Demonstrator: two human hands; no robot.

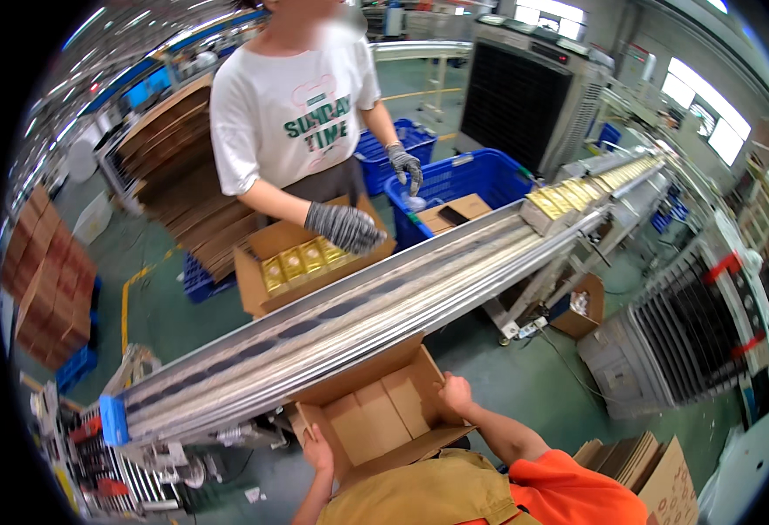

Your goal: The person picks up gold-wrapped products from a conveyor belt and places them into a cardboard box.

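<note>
An open, bare cardboard box [371, 418] sits against my front, just on my side of the conveyor. My left hand [317, 448] grips its left wall, fingers over the edge. On the opposite side, my right hand [456, 392] is closed on the right wall near the far corner. Beyond the belt [340, 306], a co-worker in grey striped gloves stands over another cardboard box [253, 284] with yellow-gold packs [301, 262] in it. One gloved hand [345, 227] rests over those packs; the other [404, 168] hangs above a blue crate [498, 171].
Rows of gold packs [564, 199] lie on the conveyor's far right end. Flattened cardboard [179, 192] is stacked behind the co-worker, with more sheets [638, 464] at my lower right. A slatted cooler unit [664, 341] stands to the right, near a small box [581, 306] on the floor.
</note>
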